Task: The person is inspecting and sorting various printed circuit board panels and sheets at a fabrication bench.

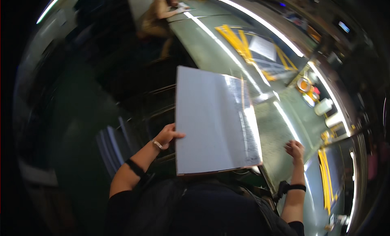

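A large flat panel [207,126], pale grey-white with a shiny silvery strip along its right side and thin copper-coloured edges, is held up in front of my body. My left hand [167,137] grips its left edge, thumb on the face and the other fingers mostly hidden behind. Apart from the panel, my right hand [295,150] is over the green worktable [280,148] with its fingers curled in; nothing shows in them, though the hand is slightly blurred.
Yellow strips [235,41] and a white sheet [263,47] lie farther along the table. Tape rolls [304,85] and white bottles [323,107] stand at its right side. More yellow strips [326,181] lie near right. A seated person [160,15] works at the far end. Dark racks [162,102] stand left.
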Motion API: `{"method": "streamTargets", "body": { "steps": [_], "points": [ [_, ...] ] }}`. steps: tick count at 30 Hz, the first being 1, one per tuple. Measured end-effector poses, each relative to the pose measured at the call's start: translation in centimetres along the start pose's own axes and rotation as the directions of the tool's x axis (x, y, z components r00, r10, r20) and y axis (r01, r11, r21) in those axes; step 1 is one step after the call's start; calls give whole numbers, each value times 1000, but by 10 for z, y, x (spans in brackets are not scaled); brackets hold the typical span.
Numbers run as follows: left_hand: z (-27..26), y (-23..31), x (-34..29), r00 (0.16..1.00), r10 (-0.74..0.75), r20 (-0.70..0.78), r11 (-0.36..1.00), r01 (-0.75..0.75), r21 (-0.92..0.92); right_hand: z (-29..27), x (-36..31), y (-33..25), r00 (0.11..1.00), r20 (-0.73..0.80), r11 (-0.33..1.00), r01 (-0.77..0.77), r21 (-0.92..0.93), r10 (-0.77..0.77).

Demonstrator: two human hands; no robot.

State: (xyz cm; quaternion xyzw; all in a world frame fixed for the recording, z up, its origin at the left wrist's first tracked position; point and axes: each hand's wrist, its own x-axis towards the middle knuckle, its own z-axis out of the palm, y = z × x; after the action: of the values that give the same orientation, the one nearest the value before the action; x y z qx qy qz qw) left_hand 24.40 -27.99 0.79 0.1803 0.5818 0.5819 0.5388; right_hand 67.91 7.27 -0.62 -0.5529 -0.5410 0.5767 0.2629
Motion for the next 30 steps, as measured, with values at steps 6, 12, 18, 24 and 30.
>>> {"method": "streamTargets", "body": {
  "steps": [6, 12, 18, 24, 30],
  "points": [
    [-39, 7, -61, 995, 47, -88, 998, -50, -39, -101, 44, 88, 1000, 16, 976, -23, 216, 20],
    [-82, 7, -184, 835, 127, -535, 980, -188, -61, -130, 17, 120, 989, -129, 983, -49, 176, 72],
    [-157, -11, -243, 351, 519, -779, 855, -221, 470, -113, -23, 141, 946, -266, 961, -118, 250, 185],
    [-235, -35, -267, 52, 646, -761, 717, 299, 629, -83, -80, 125, 900, -397, 972, -99, 212, 179],
    [-321, -87, -251, 123, 564, -817, 766, 292, 573, -83, -99, 130, 828, -527, 958, -36, 286, 189]
  ]
}}
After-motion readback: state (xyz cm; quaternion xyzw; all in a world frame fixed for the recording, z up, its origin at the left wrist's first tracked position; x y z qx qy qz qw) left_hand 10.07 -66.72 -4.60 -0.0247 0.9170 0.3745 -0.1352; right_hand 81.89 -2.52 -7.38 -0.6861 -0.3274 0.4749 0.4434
